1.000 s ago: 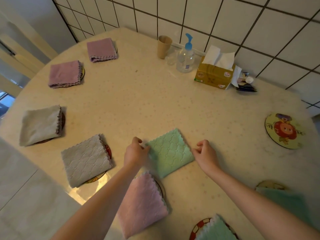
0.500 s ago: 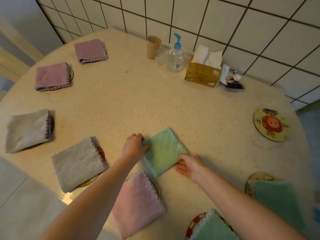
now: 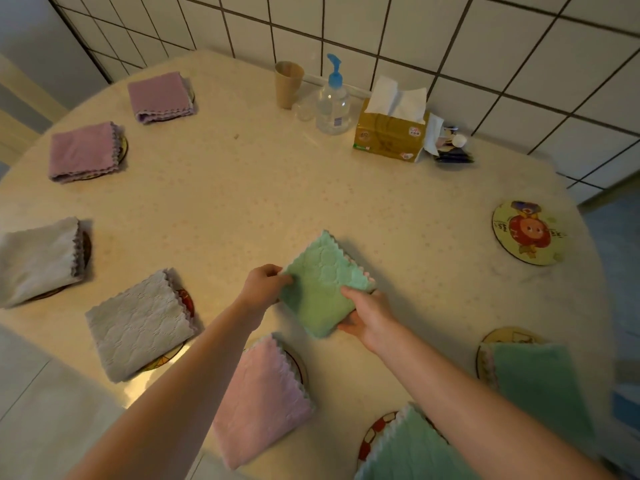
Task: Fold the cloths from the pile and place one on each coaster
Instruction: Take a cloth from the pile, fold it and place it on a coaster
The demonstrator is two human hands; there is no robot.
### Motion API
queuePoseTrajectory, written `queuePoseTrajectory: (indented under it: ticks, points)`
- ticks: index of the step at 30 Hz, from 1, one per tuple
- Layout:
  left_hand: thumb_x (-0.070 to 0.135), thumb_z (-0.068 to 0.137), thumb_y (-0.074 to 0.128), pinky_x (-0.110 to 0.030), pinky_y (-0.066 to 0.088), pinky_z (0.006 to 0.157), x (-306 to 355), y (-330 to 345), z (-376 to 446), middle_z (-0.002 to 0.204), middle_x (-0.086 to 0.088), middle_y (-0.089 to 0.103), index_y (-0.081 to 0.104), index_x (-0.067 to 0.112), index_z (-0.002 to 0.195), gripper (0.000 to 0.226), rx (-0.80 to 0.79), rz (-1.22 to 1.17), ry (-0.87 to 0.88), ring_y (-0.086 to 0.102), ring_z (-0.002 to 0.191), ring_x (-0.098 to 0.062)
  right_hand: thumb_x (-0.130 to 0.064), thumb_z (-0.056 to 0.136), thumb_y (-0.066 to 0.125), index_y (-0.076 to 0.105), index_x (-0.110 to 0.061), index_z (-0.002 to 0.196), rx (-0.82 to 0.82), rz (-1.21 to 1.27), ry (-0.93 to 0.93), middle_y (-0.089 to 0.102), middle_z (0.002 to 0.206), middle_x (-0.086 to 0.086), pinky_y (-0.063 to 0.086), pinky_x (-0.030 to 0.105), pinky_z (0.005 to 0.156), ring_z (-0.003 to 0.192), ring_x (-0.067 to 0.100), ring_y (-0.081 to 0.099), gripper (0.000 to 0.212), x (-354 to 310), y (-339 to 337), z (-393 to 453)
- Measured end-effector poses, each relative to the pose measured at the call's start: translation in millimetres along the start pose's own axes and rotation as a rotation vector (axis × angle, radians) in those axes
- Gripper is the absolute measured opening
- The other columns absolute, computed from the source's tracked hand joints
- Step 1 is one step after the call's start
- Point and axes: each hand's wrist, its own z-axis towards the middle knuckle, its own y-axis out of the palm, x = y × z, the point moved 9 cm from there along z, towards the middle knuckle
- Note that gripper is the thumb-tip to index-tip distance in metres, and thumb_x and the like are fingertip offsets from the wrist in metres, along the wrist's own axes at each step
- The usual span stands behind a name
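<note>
A folded green cloth (image 3: pixel 322 282) sits in the middle of the round table (image 3: pixel 311 188), its near edge lifted. My left hand (image 3: pixel 261 287) pinches its left corner. My right hand (image 3: pixel 367 315) grips its near right edge, thumb on top and fingers under. One round cartoon coaster (image 3: pixel 528 233) lies bare at the right. The other coasters carry folded cloths: two purple (image 3: pixel 157 97) (image 3: pixel 81 152), two grey (image 3: pixel 38 259) (image 3: pixel 138 325), one pink (image 3: pixel 261 401) and two green (image 3: pixel 412 448) (image 3: pixel 536 379).
At the back by the tiled wall stand a tan cup (image 3: pixel 288 83), a pump bottle (image 3: pixel 333 98), a tissue box (image 3: pixel 391 131) and some small items (image 3: pixel 450 150). The table's edge curves down the right side.
My right hand moved from the cloth's right corner to its near edge and took hold of it. The cloth's near side has come up off the table. My left hand kept its pinch.
</note>
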Motion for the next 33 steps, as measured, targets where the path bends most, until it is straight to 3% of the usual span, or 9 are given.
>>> queuePoseTrajectory:
  ticks: [3,8,14,18,23,29,33]
  points:
    - [0.0,0.086,0.061,-0.032,0.05,0.064,0,25,-16,0.08,-0.01,0.054,0.055,0.008,0.078,0.012,-0.063,-0.198,-0.068,0.055,0.074,-0.022,-0.013,0.085,0.067,0.058,-0.013,0.106,-0.013,0.02,-0.071,0.068,0.104,0.013,0.056,0.051,0.075,0.09,0.03,0.067,0.022,-18,-25,-5]
    - [-0.005,0.085,0.059,-0.036,0.054,0.068,-5,79,-46,0.084,-0.014,0.058,0.057,0.007,0.079,0.013,-0.133,-0.37,-0.104,0.059,0.076,-0.025,-0.013,0.087,0.065,0.054,-0.011,0.111,-0.043,0.059,-0.126,0.067,0.106,0.013,0.056,0.041,0.065,0.086,0.028,0.067,0.027,-40,-79,-14]
    - [-0.003,0.089,0.055,-0.037,0.057,0.075,-13,174,-96,0.091,-0.016,0.063,0.06,0.003,0.093,0.008,-0.166,-0.483,-0.119,0.062,0.082,-0.027,-0.016,0.086,0.067,0.056,-0.008,0.114,-0.056,0.017,-0.182,0.066,0.109,0.014,0.057,0.041,0.067,0.093,0.031,0.066,0.031,-60,-178,-14]
    - [0.0,0.088,0.058,-0.035,0.058,0.073,-24,243,-125,0.091,-0.015,0.064,0.058,0.004,0.094,0.008,-0.159,-0.471,-0.146,0.064,0.08,-0.026,-0.02,0.086,0.067,0.057,-0.009,0.113,-0.035,-0.041,-0.23,0.067,0.107,0.012,0.057,0.039,0.069,0.093,0.028,0.067,0.031,-77,-246,-12]
    - [0.006,0.087,0.063,-0.04,0.057,0.081,-20,312,-148,0.092,-0.014,0.065,0.059,0.005,0.094,0.008,-0.167,-0.416,-0.153,0.066,0.082,-0.026,-0.014,0.085,0.066,0.06,-0.009,0.114,-0.046,-0.103,-0.22,0.069,0.105,0.011,0.056,0.045,0.082,0.094,0.027,0.067,0.03,-109,-312,-14]
    - [0.009,0.086,0.068,-0.026,0.055,0.061,18,359,-139,0.091,-0.011,0.063,0.061,0.009,0.084,0.007,-0.154,-0.341,-0.098,0.063,0.081,-0.021,-0.001,0.083,0.059,0.062,-0.013,0.105,-0.019,-0.159,-0.315,0.068,0.097,0.009,0.055,0.038,0.071,0.089,0.025,0.065,0.025,-165,-356,-4]
    - [0.006,0.085,0.069,-0.03,0.057,0.07,50,385,-118,0.087,-0.01,0.065,0.06,0.009,0.083,0.01,-0.148,-0.267,-0.052,0.064,0.077,-0.021,-0.008,0.081,0.066,0.06,-0.017,0.107,0.056,-0.213,-0.406,0.067,0.105,0.007,0.054,0.046,0.084,0.094,0.025,0.064,0.028,-212,-370,22]
